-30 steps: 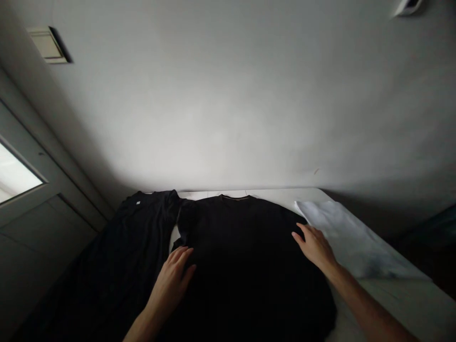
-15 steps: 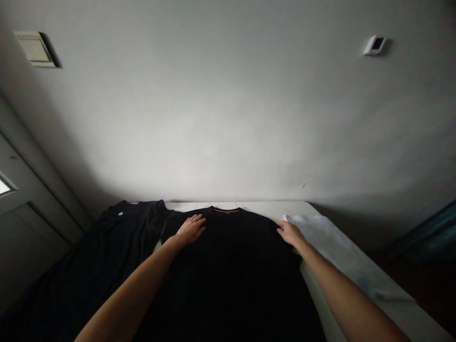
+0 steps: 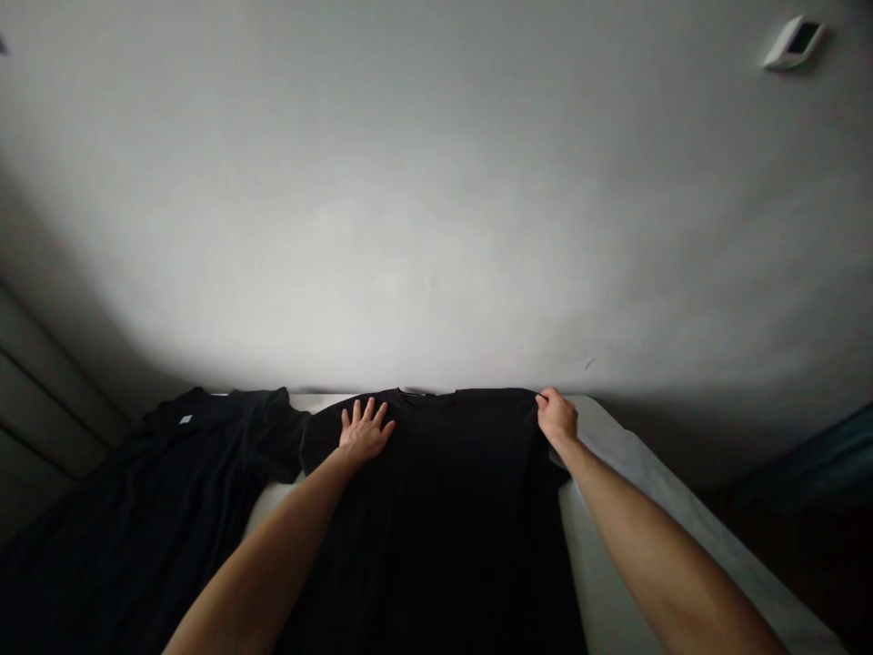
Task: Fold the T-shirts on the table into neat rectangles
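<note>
A black T-shirt (image 3: pixel 450 509) lies spread in front of me, its neckline at the far edge near the wall. My left hand (image 3: pixel 366 431) rests flat on its left shoulder area with the fingers spread. At the right shoulder, my right hand (image 3: pixel 557 417) is closed on the fabric and pulls it up a little, so the top edge runs taut to the fingers. The right sleeve hangs partly behind that hand and wrist. The lower end of the T-shirt runs out of view at the bottom.
Another dark shirt (image 3: pixel 156 491) with a small white label lies to the left, touching the T-shirt's left sleeve. Both lie on a pale table (image 3: pixel 607 582) against a grey wall (image 3: pixel 409 200). A small white device (image 3: pixel 795 44) hangs on the wall; teal fabric (image 3: pixel 811 459) is at right.
My right hand has lifted the T-shirt's right shoulder slightly and gripped it more tightly. The fingers of my left hand have spread. The view has shifted right and a little down.
</note>
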`<control>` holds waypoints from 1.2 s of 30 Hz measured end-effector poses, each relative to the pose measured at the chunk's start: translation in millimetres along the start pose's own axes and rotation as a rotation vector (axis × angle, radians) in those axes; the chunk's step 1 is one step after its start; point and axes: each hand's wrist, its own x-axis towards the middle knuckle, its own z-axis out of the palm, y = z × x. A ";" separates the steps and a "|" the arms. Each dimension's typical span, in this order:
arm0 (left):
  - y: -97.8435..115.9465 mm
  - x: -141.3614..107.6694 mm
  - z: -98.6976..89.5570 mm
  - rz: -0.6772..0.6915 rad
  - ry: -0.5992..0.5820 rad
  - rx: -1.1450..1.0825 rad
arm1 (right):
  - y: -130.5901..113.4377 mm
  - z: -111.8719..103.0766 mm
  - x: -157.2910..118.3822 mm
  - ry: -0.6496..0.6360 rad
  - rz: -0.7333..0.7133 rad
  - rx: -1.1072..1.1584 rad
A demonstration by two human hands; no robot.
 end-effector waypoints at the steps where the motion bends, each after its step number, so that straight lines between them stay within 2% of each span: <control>1: -2.0 3.2 -2.0 -0.007 -0.007 0.002 | -4.7 4.3 -2.7 -0.007 -0.015 0.012; 5: -8.3 4.3 -19.8 0.024 -0.049 0.008 | -15.7 6.3 -32.6 0.055 -0.173 0.173; 8: -12.1 -25.6 -35.6 0.170 0.013 0.043 | 1.5 -15.7 -87.5 0.064 -0.276 0.337; 11: -25.5 -92.6 -37.8 0.315 0.046 0.048 | 37.0 -50.2 -169.2 -0.090 -0.257 0.384; 13: -41.7 -151.9 -27.9 0.359 0.018 0.022 | 58.5 -73.1 -227.7 -0.215 -0.188 0.346; 15: -61.1 -213.5 -11.6 0.372 -0.002 -0.007 | 69.9 -91.9 -279.3 -0.378 -0.124 0.288; 16: -70.8 -242.5 -2.7 0.353 -0.013 -0.021 | 71.0 -99.3 -300.6 -0.441 -0.099 0.270; 19: -93.8 -312.7 17.6 0.143 0.061 -0.066 | 58.6 -113.1 -344.2 -0.537 -0.046 0.257; 22: -100.0 -349.4 19.8 0.057 0.109 -0.106 | 36.8 -117.6 -360.9 -0.506 -0.046 0.280; 25: -87.5 -356.3 8.5 -0.065 0.120 -0.155 | 21.9 -118.2 -358.6 -0.471 -0.063 0.386; 27: -75.6 -352.5 1.0 -0.162 0.154 -0.249 | 19.6 -118.7 -350.8 -0.453 0.043 0.567; 30: -65.1 -347.4 -1.2 -0.258 0.170 -0.518 | 26.8 -120.4 -338.9 -0.380 0.335 0.913; 32: -64.8 -347.9 3.6 -0.334 0.188 -0.706 | 36.8 -122.0 -336.0 -0.344 0.455 1.006; 34: -67.2 -351.6 8.8 -0.388 0.203 -0.835 | 49.2 -124.5 -338.2 -0.330 0.437 0.923; 36: -69.8 -356.5 9.8 -0.398 0.145 -0.901 | 63.6 -129.4 -343.3 -0.346 0.326 0.745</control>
